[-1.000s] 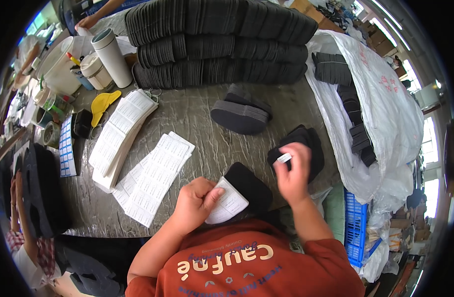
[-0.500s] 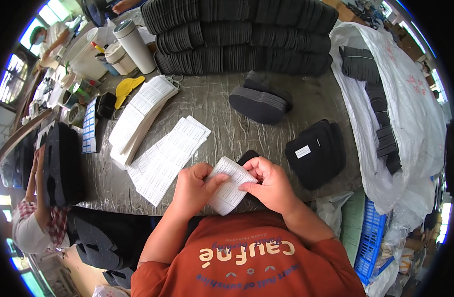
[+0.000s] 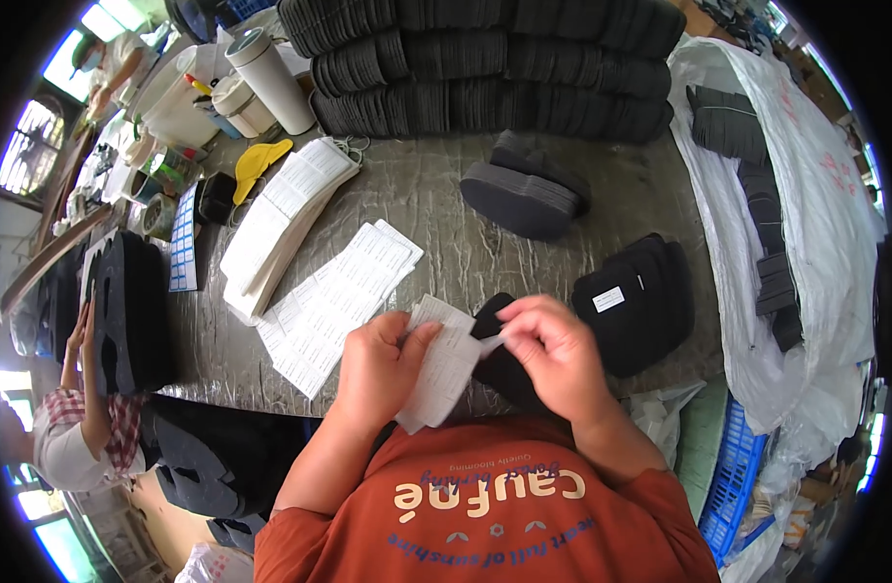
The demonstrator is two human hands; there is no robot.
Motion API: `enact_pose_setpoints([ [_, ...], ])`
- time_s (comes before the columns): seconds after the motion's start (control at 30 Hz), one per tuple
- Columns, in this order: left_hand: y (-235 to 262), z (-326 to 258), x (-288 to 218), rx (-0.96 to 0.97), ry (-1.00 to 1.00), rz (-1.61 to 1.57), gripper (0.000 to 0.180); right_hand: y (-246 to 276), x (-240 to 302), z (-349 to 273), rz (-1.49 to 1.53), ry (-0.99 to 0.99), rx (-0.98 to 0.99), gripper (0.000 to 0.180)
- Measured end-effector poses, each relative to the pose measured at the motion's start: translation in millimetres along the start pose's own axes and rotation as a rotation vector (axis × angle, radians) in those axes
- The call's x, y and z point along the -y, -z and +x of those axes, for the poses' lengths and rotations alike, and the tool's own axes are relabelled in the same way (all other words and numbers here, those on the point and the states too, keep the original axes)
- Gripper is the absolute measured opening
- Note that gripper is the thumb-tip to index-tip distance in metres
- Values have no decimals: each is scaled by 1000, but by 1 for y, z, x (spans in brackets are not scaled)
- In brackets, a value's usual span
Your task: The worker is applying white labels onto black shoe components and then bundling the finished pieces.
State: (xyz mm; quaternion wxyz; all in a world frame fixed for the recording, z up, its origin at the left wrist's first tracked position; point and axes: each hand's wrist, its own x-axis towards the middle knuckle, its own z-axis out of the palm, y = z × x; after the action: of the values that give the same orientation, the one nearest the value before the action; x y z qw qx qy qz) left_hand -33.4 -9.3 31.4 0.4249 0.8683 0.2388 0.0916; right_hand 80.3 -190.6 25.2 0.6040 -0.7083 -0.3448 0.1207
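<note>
Dark work table (image 3: 407, 185), wrinkled glossy covering: along the far edge, three tiers of black foam pads (image 3: 495, 58) are standing on edge, packed tight. Nearer, a small pile of rounded grey-black pads (image 3: 524, 199) is lying apart. At right, a stack of black pads (image 3: 650, 330) is resting, its top bearing a white label (image 3: 609, 298). A single black pad (image 3: 506, 377) is lying at the near edge, partly hidden. To the left, overlapping label sheets (image 3: 344, 301) are fanning out beside a thick label bundle (image 3: 281, 223); beyond, a white tumbler (image 3: 271, 83) is standing upright.
</note>
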Motion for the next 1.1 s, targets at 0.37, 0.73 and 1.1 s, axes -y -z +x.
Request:
enact_pose_setpoints([
  [0.37,-9,-22,6,415,-689,215,22,-1,-28,-3,1,-359,73,4],
  [0.73,-11,-22,6,404,-680,208,23,-6,-31,-2,-103,-347,82,5],
  [1.1,-18,-17,1,408,-742,380,20,-11,-25,-2,-324,-321,12,31],
])
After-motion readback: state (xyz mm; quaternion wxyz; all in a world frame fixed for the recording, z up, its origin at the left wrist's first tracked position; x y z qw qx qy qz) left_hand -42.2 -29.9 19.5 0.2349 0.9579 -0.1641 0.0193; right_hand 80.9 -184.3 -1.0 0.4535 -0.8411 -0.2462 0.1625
